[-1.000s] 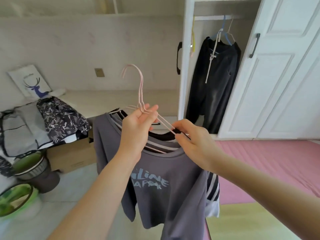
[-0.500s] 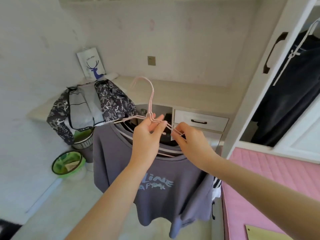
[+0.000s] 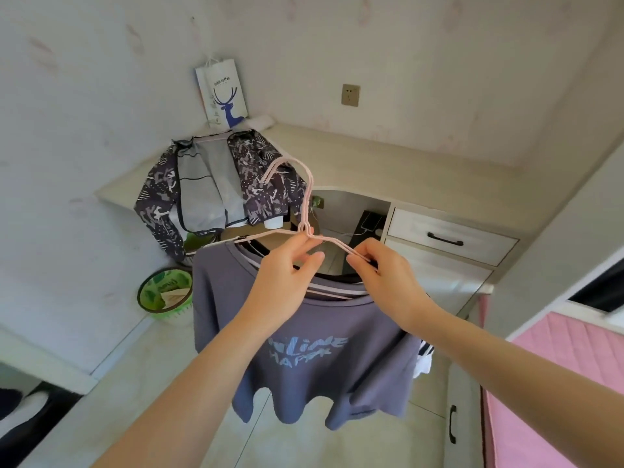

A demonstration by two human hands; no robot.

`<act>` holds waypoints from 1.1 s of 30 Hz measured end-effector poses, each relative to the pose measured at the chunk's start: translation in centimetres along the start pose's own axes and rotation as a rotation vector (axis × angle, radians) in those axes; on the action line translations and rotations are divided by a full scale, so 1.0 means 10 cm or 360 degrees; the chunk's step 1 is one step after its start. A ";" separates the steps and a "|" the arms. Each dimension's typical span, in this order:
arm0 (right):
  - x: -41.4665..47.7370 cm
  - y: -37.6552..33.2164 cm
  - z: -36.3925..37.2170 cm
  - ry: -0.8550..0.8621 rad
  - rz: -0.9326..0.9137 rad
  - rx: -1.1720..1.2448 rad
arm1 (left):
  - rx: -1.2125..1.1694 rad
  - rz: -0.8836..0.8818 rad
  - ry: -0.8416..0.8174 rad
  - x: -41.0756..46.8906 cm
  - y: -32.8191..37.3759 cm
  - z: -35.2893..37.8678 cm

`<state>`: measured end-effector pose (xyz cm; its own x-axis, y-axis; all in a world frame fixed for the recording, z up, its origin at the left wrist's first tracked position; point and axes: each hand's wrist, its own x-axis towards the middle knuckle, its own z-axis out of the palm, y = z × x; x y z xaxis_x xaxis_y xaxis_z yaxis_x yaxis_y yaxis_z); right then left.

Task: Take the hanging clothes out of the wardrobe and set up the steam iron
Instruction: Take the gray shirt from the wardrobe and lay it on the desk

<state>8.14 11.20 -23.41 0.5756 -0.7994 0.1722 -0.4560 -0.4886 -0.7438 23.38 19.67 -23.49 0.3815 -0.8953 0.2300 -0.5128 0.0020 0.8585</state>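
I see a green basket [image 3: 164,296] on the tiled floor [image 3: 111,383] holding paper scraps. My left hand [image 3: 287,270] and right hand [image 3: 388,278] each have fingers pinched on the pink wire hangers [image 3: 305,211] carrying a purple T-shirt [image 3: 304,352], held above the floor before the corner bench [image 3: 388,163]. A patterned jacket [image 3: 216,194] drapes off the bench, beside a deer-print paper bag [image 3: 223,92].

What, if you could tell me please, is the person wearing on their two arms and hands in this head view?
Nothing that shows: the left hand and right hand are bare, with no gloves, rings, watch or bracelets in view. Both forearms are uncovered right down to the bottom edge of the picture, so no sleeve appears. The fingernails look short and unpainted.
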 end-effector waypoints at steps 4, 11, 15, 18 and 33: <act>0.32 0.00 0.12 -0.0068 -0.0028 0.0003 | 0.0114 0.0036 0.0026 0.18 -0.25 -0.22; 1.04 0.18 0.24 -0.0131 -0.0065 -0.0017 | 0.0245 0.0023 0.0474 0.64 -0.71 -0.60; 1.52 0.32 0.24 -0.0187 -0.0127 0.0000 | 0.0406 -0.0019 0.0624 1.03 -1.00 -0.80; 1.90 0.40 0.22 -0.0257 -0.0173 0.0025 | 0.0556 -0.0044 0.0353 1.36 -1.21 -0.87; 3.64 0.37 0.36 -0.0354 -0.0519 -0.0093 | 0.0414 -0.0260 0.0705 2.46 -1.56 -1.21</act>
<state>29.83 -18.48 -22.22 0.8265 -0.5070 0.2444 -0.2593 -0.7284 -0.6341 50.11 3.03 -25.69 0.7313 -0.6009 0.3227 -0.5717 -0.2820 0.7705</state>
